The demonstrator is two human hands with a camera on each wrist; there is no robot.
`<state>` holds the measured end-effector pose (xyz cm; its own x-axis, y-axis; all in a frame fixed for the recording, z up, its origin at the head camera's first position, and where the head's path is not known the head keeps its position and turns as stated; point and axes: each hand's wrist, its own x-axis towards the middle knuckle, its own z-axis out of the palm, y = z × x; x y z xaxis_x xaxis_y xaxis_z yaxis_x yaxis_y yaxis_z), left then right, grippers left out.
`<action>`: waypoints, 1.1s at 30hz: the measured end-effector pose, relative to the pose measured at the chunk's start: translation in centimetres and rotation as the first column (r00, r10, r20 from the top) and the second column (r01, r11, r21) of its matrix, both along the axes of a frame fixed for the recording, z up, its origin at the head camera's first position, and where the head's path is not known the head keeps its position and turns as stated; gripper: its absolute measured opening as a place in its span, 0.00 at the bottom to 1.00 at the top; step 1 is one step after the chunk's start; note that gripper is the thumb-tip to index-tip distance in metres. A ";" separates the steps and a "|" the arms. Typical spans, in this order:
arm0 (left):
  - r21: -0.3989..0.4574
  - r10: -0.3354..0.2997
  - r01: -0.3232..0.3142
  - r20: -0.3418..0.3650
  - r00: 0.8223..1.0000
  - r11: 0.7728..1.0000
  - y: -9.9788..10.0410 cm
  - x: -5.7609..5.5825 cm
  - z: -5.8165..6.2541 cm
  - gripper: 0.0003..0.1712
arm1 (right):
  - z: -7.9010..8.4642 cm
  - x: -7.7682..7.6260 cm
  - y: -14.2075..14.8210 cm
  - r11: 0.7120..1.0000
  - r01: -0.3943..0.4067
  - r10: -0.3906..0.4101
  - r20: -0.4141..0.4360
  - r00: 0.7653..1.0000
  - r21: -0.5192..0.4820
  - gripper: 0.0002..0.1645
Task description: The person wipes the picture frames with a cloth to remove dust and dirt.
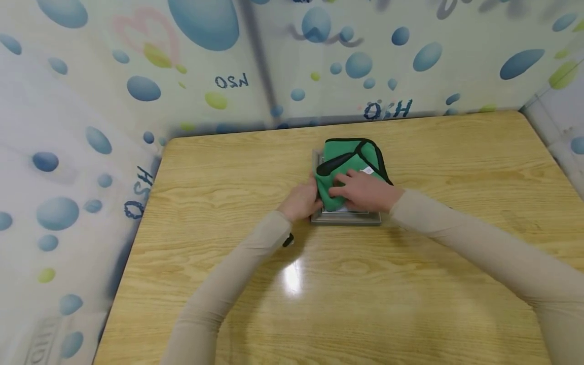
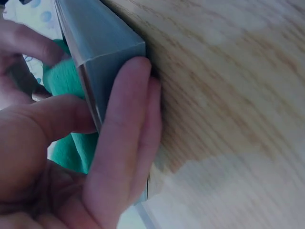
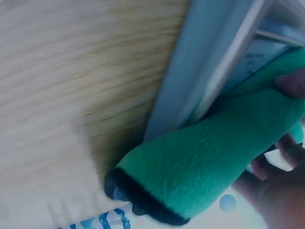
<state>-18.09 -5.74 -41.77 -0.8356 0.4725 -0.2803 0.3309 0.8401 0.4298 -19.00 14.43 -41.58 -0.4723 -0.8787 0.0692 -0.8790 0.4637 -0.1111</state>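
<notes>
1. Head view: both arms reach forward over the desk in pale sleeves, elbows bent. The left hand is at the near left side of a grey frame. The right hand comes in from the right, over the frame, its fingers bunching a green cloth with black edging. The cloth covers much of the frame and overhangs its far edge; a small white label shows on it. The wood-grained desk carries a bright patch of reflected light. Behind it, the pale wall bears blue and green drops and dark lettering.

2. Left wrist view: here the left grip, partly hidden from the head, is plain. The thumb lies on the frame's face and the fingers stretch along its outer side, pinching the border near a corner. Whether that edge is raised off the desk I cannot tell. Green cloth shows beyond the thumb.

3. Right wrist view: the fingers clasp a thick fold of cloth, thumb on one side. Small printed marks appear inside the frame, unreadable here. The cloth's dark-edged end hangs past the border.
</notes>
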 end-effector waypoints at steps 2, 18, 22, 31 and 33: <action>-0.031 -0.002 0.003 0.003 1.000 1.000 0.1 0.0 0.1 0.43 | 0.0 0.4 0.4 0.999 -0.032 0.032 -0.020 0.999 0.011 0.17; -0.085 -0.009 0.009 0.000 1.000 0.996 0.3 0.0 0.2 0.45 | 1.3 0.6 2.2 0.994 -0.007 0.004 0.030 1.000 0.105 0.16; -0.099 0.000 0.001 0.006 1.000 0.995 0.5 0.0 0.3 0.45 | 1.0 -1.0 1.9 0.988 0.075 -0.080 0.035 0.996 0.135 0.18; -0.144 -0.025 0.027 0.014 1.000 0.989 0.7 -0.1 0.2 0.46 | 0.6 -4.5 1.0 0.969 0.244 -0.246 0.052 0.968 0.043 0.17; -0.132 -0.019 0.021 0.018 1.000 0.991 0.6 -0.1 0.2 0.46 | 0.6 -4.7 0.3 0.959 0.282 -0.283 0.067 0.957 0.028 0.19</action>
